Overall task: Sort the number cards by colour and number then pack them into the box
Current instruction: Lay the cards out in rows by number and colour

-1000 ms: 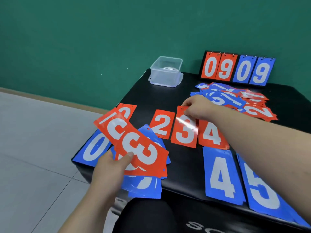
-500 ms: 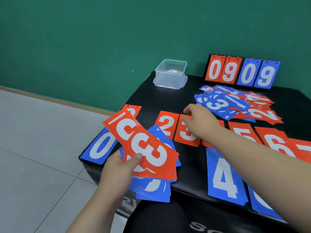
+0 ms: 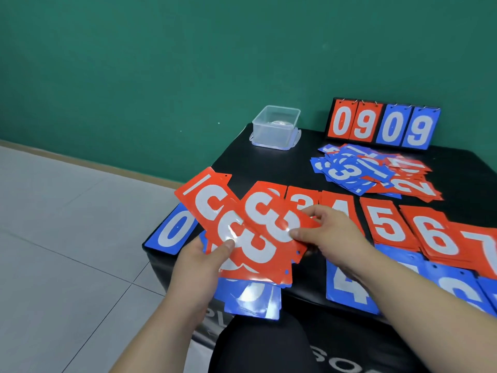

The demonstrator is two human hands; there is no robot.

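Green wall (image 3: 134, 63) filled the upper half of the frame. Grey tiled floor (image 3: 53, 251) ran across the left side. A black worktop (image 3: 269, 162) took up the centre right.

A flip scoreboard (image 3: 382, 125) stood upright at the back edge of the worktop, upper right, reading red 0, red 9, blue 0, blue 9. Just in front of it lay a loose pile (image 3: 376, 173) of mixed red and blue number cards, overlapping, not sorted.

A row of red stacks lay flat across mid-frame, side by side from left to right: red 3 stack (image 3: 302, 200), red 4 stack (image 3: 338, 205), red 5 stack (image 3: 384, 222), red 6 stack (image 3: 435, 235), red 7 stack (image 3: 484, 246), the last cut by the right edge. Below that row, lower right, a blue 4 card (image 3: 347, 289) lay partly under the right forearm, and beside it another blue card (image 3: 457, 289), digit unclear. A blue 0 card (image 3: 174, 230) lay flat at the left corner of the worktop.

A clear plastic box (image 3: 277, 125) sat upper centre at the back left of the worktop, open, resting on its lid.

Left hand (image 3: 199, 265), lower centre, gripped a fan of cards (image 3: 242, 254), red on top and blue beneath, thumb pressed on the face. Right hand (image 3: 330, 235) pinched the right edge of the top red 3 card (image 3: 271, 216) of that fan, thumb on the face, fingers behind.
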